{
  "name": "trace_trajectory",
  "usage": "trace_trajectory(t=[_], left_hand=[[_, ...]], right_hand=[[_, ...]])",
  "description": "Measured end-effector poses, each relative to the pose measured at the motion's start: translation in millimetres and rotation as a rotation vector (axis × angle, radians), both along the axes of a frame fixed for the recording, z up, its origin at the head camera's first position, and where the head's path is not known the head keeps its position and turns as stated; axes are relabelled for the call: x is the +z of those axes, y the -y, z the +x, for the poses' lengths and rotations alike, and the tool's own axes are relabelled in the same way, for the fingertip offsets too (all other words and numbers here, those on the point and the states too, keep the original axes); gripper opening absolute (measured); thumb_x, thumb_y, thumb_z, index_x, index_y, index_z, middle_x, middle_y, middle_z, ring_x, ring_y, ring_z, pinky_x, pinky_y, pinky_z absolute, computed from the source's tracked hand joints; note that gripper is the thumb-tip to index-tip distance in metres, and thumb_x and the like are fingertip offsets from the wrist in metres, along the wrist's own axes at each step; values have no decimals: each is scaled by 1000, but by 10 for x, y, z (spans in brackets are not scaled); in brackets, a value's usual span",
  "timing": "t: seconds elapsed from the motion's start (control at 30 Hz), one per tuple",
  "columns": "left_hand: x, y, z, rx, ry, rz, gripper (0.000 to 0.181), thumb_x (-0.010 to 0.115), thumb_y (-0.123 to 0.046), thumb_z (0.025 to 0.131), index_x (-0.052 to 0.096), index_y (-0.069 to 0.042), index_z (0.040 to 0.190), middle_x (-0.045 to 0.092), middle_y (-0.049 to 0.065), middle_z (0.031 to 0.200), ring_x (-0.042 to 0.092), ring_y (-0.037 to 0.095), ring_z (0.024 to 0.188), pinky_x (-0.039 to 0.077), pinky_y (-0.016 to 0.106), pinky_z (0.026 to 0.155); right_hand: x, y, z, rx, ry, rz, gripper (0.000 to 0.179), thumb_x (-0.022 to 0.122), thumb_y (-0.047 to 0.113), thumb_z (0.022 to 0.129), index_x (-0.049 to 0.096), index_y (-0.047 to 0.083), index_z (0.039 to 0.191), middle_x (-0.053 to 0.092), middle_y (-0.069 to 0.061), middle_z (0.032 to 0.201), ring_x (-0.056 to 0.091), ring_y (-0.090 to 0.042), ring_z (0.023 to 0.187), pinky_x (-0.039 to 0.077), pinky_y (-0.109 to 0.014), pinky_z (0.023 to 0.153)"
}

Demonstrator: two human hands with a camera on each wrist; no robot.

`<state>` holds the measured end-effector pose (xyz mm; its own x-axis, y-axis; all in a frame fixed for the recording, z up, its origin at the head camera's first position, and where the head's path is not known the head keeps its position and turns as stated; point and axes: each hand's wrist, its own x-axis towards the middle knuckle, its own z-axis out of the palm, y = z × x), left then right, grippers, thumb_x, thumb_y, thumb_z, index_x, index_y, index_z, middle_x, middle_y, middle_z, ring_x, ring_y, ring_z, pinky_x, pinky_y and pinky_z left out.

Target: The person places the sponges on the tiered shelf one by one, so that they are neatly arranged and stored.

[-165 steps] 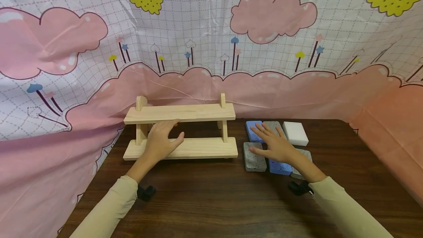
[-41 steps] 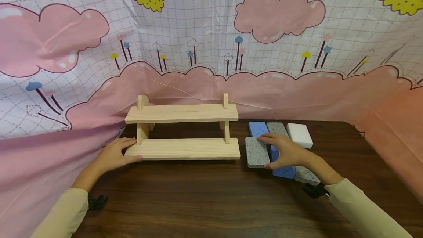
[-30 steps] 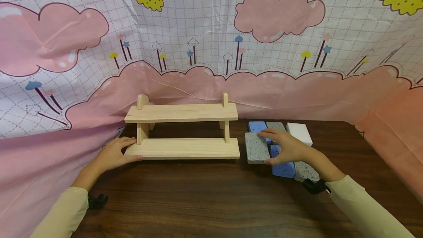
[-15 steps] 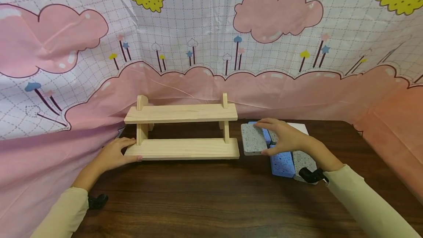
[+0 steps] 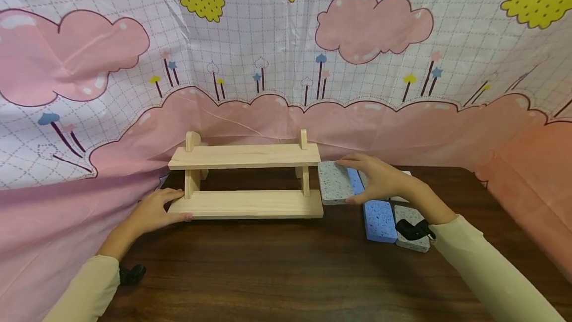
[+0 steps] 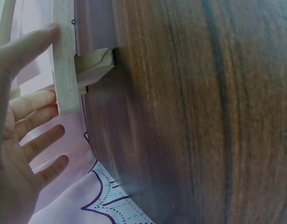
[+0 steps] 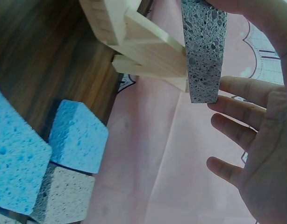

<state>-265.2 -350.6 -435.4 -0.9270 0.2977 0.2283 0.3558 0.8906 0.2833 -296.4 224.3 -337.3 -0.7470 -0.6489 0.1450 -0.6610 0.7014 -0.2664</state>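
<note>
A two-tier wooden shelf (image 5: 246, 155) stands on the table. My left hand (image 5: 154, 212) holds the left end of its lower board, thumb in front and fingers behind; the left wrist view shows the board end (image 6: 65, 70) between thumb and index finger. In my right hand (image 5: 384, 180) is a grey speckled sponge (image 5: 332, 183), pinched along its right side between thumb and fingers. It is raised off the table beside the shelf's right end. The right wrist view shows the sponge's narrow side (image 7: 204, 51), with the shelf (image 7: 153, 46) behind it.
Right of the shelf lie a blue sponge (image 5: 380, 220) and a grey sponge (image 5: 413, 246) in front. Behind them are another blue sponge (image 5: 356, 181), a mostly hidden grey one and a white block (image 5: 397, 199). A patterned cloth (image 5: 402, 133) hangs behind the dark wooden table (image 5: 268, 272).
My right hand has taken the front-left grey sponge, lifted it and moved it left towards the shelf. Earlier, my left hand went from above the shelf to its left end, where it stays.
</note>
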Motion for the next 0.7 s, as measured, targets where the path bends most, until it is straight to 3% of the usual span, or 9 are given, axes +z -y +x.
trace_trajectory(t=[0.3, 0.7], left_hand=[[-14, 20, -3, 7, 6, -14, 80, 83, -55, 78, 66, 3, 131, 65, 26, 129, 58, 48, 122, 45, 63, 102], [-12, 0, -14, -1, 1, -13, 80, 82, -56, 79, 66, 3, 131, 64, 27, 130, 58, 49, 121, 45, 64, 101]], right_hand=[[98, 109, -58, 77, -38, -42, 94, 90, 41, 74, 49, 5, 150, 47, -22, 153, 50, -41, 135, 49, -61, 101], [245, 396, -139, 59, -10, -73, 99, 91, 43, 72, 46, 11, 154, 43, -16, 158, 44, -38, 143, 45, -62, 107]])
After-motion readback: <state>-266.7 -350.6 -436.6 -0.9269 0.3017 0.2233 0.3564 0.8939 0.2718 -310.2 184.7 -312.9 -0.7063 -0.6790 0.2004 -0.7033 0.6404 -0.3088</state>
